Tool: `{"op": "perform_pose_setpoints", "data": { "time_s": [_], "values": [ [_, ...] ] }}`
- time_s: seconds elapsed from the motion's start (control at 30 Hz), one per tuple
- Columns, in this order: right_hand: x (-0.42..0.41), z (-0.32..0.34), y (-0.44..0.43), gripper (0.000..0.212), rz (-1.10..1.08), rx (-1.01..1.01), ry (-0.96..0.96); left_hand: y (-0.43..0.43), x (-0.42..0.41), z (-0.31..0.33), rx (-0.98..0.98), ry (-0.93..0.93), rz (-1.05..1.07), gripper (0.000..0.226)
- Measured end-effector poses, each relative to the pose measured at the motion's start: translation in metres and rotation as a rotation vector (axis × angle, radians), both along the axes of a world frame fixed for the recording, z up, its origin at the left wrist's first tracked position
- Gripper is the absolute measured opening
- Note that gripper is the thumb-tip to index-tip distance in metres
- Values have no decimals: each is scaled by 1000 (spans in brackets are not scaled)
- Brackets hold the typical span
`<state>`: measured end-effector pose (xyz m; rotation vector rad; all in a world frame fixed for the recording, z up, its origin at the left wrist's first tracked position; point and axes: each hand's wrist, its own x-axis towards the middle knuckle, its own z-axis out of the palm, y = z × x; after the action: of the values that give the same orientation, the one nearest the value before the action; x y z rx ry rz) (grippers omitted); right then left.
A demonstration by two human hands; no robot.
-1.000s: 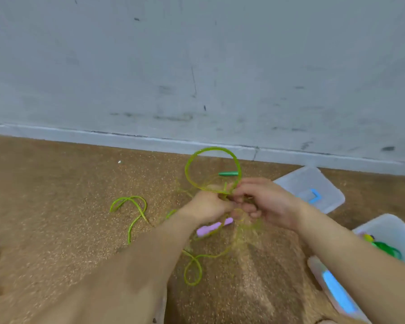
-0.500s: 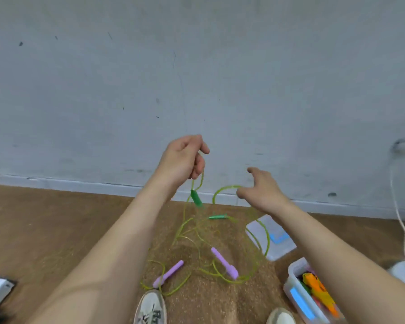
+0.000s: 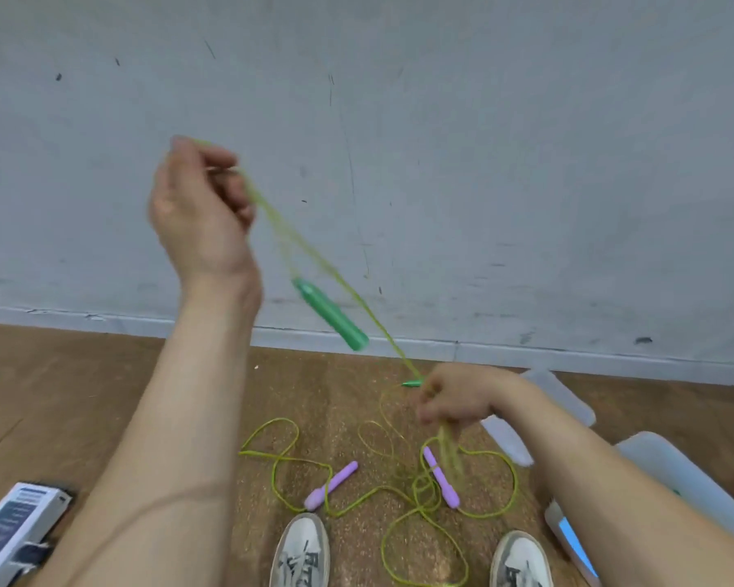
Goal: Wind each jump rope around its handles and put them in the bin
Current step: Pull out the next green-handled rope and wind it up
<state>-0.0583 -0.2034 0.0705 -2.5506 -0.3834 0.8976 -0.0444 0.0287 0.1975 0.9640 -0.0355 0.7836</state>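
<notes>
My left hand (image 3: pixel 200 209) is raised high in front of the wall and pinches a yellow-green jump rope cord (image 3: pixel 314 258). A green handle (image 3: pixel 331 314) dangles from that cord in the air. My right hand (image 3: pixel 458 402) is low over the floor with its fingers curled round the same cord; a second green handle tip (image 3: pixel 412 383) pokes out at its left. On the floor lies another rope (image 3: pixel 289 459) in loose tangled loops with two purple handles (image 3: pixel 330 485) (image 3: pixel 441 480). The clear bin (image 3: pixel 691 480) stands at the right.
A clear bin lid (image 3: pixel 564 396) lies by the wall behind my right wrist. My two white shoes (image 3: pixel 301 552) (image 3: pixel 522 561) stand at the bottom. A white and blue box (image 3: pixel 13 531) sits at the lower left. The grey wall (image 3: pixel 484 163) meets the brown floor.
My left hand has risen higher, lifting the cord and a green handle off the floor. My right hand has dropped and closed on the cord. The view has tilted down toward my shoes.
</notes>
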Motion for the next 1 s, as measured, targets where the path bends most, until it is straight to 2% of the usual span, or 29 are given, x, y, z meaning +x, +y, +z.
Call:
{"op": "perform_pose_setpoints", "data": {
  "time_s": [0.07,0.13,0.2,0.27,0.3,0.37,0.4,0.47,0.57,0.67,0.77,0.8,0.87,0.93,1.0],
  "values": [
    [2,6,-11,26,-210,112,-45,22,8,-16,156,155,227,30],
    [0,19,-11,32,-413,422,-28,25,14,-35,404,372,241,26],
    [-5,34,-2,33,-529,695,3,6,12,-46,672,523,-23,20],
    [-11,45,11,33,-531,829,2,-26,1,-54,880,534,-425,14],
    [-14,49,18,33,-517,866,-14,-41,-6,-59,929,508,-613,13],
    [-18,54,27,35,-522,951,-67,-62,-15,-69,934,491,-912,30],
    [-19,55,29,35,-536,985,-98,-66,-16,-73,922,494,-1001,38],
    [-17,57,27,38,-548,971,-128,-60,-15,-72,961,476,-1037,40],
    [-13,60,13,42,-573,860,-92,-47,-9,-64,1041,536,-966,33],
    [-13,65,-5,35,-461,718,-74,-30,-3,-65,1072,595,-820,10],
    [-16,66,-21,20,-259,562,-10,-12,5,-67,1320,597,-677,10],
    [-16,67,-27,17,-234,508,2,-5,8,-68,1367,587,-573,15],
    [-16,67,-41,21,-253,358,-54,14,13,-70,1347,639,-222,25],
    [-15,66,-56,18,-351,224,-205,42,16,-75,1249,814,186,27],
    [-16,64,-66,13,-514,312,-307,68,13,-84,1226,1013,340,32]
  ]
}}
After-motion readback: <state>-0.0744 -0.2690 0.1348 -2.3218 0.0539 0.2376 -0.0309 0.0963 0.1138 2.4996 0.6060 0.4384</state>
